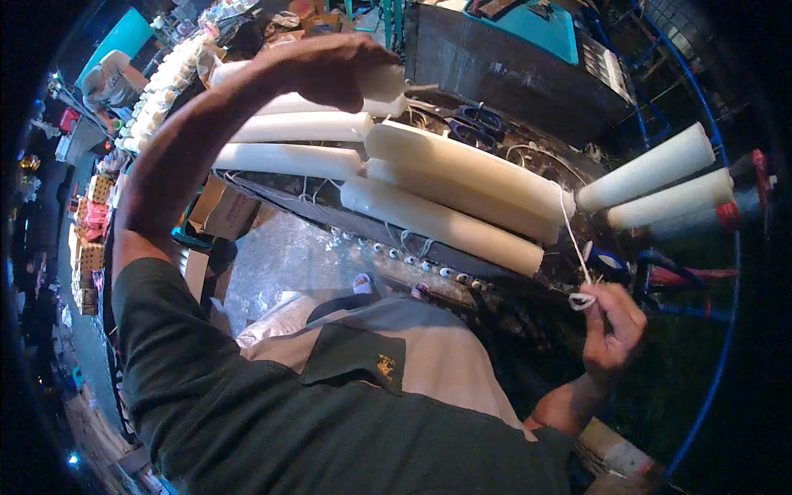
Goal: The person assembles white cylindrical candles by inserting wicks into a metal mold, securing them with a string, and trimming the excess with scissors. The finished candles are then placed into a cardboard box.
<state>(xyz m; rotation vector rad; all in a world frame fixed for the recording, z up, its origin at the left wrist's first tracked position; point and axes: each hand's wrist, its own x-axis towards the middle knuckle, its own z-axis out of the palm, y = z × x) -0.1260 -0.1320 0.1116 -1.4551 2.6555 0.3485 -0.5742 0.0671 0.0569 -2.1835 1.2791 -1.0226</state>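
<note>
Several long cream-coloured candles lie side by side in front of me, among them a thick candle [470,169] and a nearer candle [441,224]. My left hand [359,70] reaches over the far row, its fingers curled round the pale end of a candle [384,83] with a short wick sticking out. Most of that candle is hidden behind my forearm. At the right, my right hand [612,322] pinches a looped white string [579,247]. The string runs up taut to the right end of the thick candle.
Two more candles [652,169] point off to the right, near a blue rail [719,363]. Blue-handled scissors [477,124] lie behind the candles. Farther back stands a dark box with a teal tray [536,33]. A person [115,82] is at the far left; a cardboard box [223,210] is below.
</note>
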